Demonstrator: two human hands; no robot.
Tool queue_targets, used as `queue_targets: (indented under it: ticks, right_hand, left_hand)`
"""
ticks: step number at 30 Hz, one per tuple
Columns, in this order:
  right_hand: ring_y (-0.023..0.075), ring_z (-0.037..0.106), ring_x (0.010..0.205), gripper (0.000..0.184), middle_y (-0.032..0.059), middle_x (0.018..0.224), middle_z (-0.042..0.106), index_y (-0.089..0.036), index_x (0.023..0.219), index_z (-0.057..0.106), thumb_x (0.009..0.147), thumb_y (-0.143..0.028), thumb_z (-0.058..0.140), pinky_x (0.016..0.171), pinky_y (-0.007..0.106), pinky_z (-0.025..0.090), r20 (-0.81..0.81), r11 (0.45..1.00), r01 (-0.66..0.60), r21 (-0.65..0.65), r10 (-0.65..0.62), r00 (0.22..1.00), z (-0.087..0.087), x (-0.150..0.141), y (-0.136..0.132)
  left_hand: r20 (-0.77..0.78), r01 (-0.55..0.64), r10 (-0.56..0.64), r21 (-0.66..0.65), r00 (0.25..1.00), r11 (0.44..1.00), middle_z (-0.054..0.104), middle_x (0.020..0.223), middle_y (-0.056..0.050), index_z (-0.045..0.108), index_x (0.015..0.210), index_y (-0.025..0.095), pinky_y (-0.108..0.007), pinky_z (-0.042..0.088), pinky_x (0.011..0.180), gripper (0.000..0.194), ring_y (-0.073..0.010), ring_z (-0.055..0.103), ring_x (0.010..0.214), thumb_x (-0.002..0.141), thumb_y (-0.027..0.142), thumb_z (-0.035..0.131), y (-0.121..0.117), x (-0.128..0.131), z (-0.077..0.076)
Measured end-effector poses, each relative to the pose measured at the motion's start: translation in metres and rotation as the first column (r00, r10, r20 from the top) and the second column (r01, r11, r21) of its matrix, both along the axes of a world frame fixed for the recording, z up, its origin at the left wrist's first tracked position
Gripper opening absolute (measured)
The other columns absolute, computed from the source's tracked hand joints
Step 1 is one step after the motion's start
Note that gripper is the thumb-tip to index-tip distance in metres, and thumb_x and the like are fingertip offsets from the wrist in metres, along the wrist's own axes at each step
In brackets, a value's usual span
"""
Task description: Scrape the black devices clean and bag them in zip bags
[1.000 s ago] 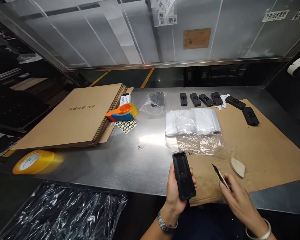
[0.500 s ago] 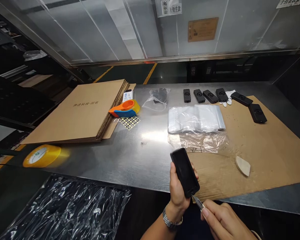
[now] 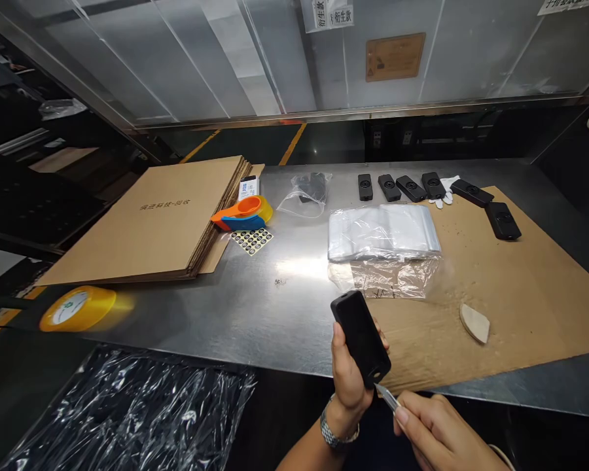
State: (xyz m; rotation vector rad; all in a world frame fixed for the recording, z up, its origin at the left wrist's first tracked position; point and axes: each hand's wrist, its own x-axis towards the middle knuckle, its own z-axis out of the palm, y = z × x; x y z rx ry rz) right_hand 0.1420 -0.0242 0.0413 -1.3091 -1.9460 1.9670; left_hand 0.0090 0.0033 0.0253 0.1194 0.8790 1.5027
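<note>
Tilted in my left hand (image 3: 348, 376) is a black rectangular case (image 3: 360, 337), its hollow side facing me and a small round hole at its lower end. My thumb lies along the left edge and fingertips show at the right edge. In my right hand (image 3: 434, 425) a slim metal knife (image 3: 387, 397) is pinched between thumb and fingers. Its pointed blade is at the lower end of the case; whether it touches there I cannot tell. Most of the knife's handle is hidden by the hand.
Beyond my hands lie a stack of clear plastic bags (image 3: 383, 232) and a cardboard sheet (image 3: 535, 294) with a beige wedge-shaped piece (image 3: 474, 324). Several black cases (image 3: 410, 189) line the back near a white glove (image 3: 444, 196). Flattened cartons (image 3: 147, 222), a tape dispenser (image 3: 245, 214) and a tape roll (image 3: 78, 309) are left.
The case has turned slightly in my left hand, so its inside and end hole show more. The knife stays at its lower end. The whole view has shifted a little.
</note>
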Motion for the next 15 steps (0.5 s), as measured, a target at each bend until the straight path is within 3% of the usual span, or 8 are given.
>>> queue_targets:
  ticks: [4, 9, 15]
  right_hand:
    - [0.008, 0.033, 0.033, 0.044, -0.0075, 0.038, 0.034, -0.02, 0.071, 0.045, 0.091, -0.051, 0.021, 0.037, 0.021, 0.026, 0.005, 0.997, 0.027, 0.069, -0.028, 1.0, -0.001, -0.002, -0.002]
    - [0.0109, 0.044, 0.049, 0.043, -0.0031, 0.048, 0.042, -0.02, 0.065, 0.045, 0.092, -0.045, 0.022, 0.048, 0.021, 0.035, 0.086, 0.976, -0.034, 0.214, 0.016, 0.996, 0.004, -0.002, 0.0]
    - [0.0087, 0.041, 0.046, 0.041, -0.0057, 0.046, 0.038, -0.018, 0.07, 0.048, 0.093, -0.041, 0.022, 0.048, 0.02, 0.033, 0.069, 0.98, -0.05, 0.194, 0.037, 0.997, 0.012, -0.006, 0.002]
  left_hand:
    - [-0.084, -0.043, 0.045, 0.026, 0.995, 0.999, 0.058, 0.066, -0.004, 0.06, 0.077, 0.013, -0.023, 0.042, 0.055, 0.054, -0.0136, 0.052, 0.059, 0.079, 0.062, 0.037, -0.001, 0.001, -0.001]
    - [-0.1, -0.091, 0.095, 0.042, 0.99, 0.995, 0.06, 0.069, -0.004, 0.061, 0.079, 0.014, -0.024, 0.044, 0.056, 0.054, -0.0141, 0.054, 0.059, 0.078, 0.063, 0.039, -0.003, 0.002, 0.0]
    - [-0.093, -0.095, 0.1, 0.057, 0.991, 0.994, 0.059, 0.066, -0.005, 0.061, 0.077, 0.014, -0.023, 0.044, 0.053, 0.056, -0.014, 0.054, 0.058, 0.078, 0.064, 0.036, -0.005, 0.001, -0.002]
